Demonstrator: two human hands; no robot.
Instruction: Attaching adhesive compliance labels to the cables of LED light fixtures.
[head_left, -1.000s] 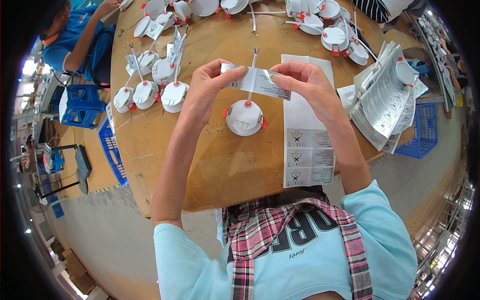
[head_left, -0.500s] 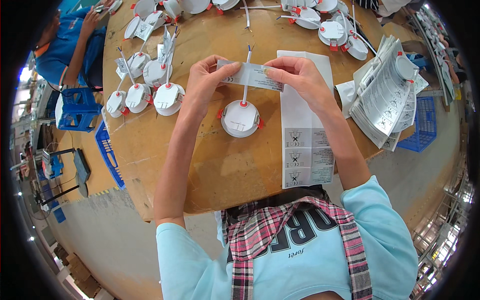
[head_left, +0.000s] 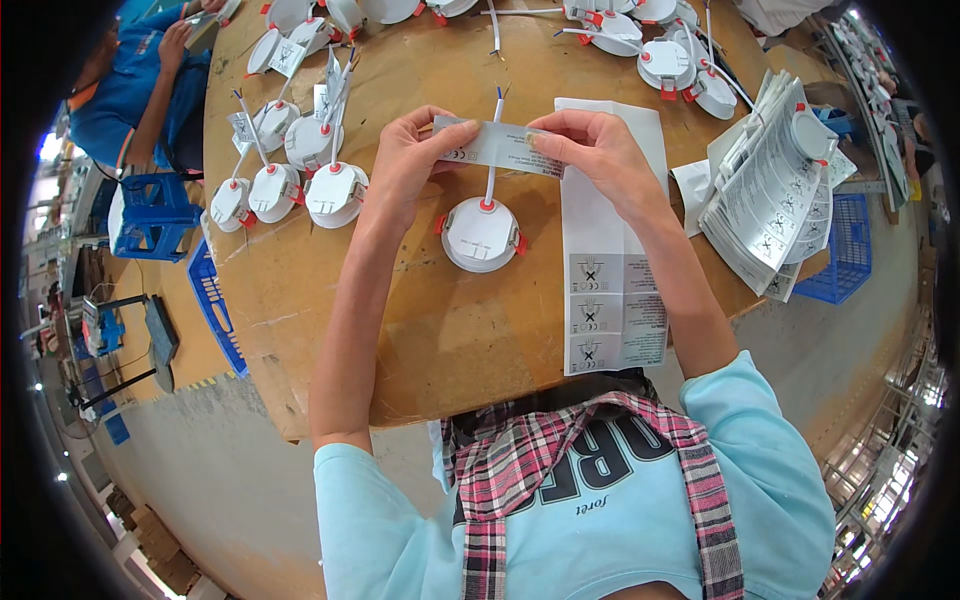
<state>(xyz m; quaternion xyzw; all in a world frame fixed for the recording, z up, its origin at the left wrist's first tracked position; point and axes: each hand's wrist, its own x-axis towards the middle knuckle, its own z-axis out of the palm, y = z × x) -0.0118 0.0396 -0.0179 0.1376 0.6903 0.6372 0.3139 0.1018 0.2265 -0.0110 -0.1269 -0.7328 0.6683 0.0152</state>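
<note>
Stretched between my two hands is a silvery printed label (head_left: 505, 147). My left hand (head_left: 415, 150) pinches its left end and my right hand (head_left: 590, 150) its right end. The label lies across the white cable (head_left: 490, 188) of a round white downlight (head_left: 480, 235), whose red clips show at both sides. That downlight rests on the table below my hands. Under my right forearm lies a label sheet (head_left: 613, 290) with several printed labels on its near part and bare backing farther up.
Several white downlights (head_left: 312, 143) with cables stand at left, some carrying labels; more (head_left: 665, 62) lie at the far side. A thick stack of label sheets (head_left: 765, 195) sits at the right edge. Blue crates (head_left: 850, 250) flank the table (head_left: 455, 350). A person in blue (head_left: 140, 95) works at far left.
My hands keep the label in nearly the same place across the cable, with only a slight shift. The person at far left has moved their hands.
</note>
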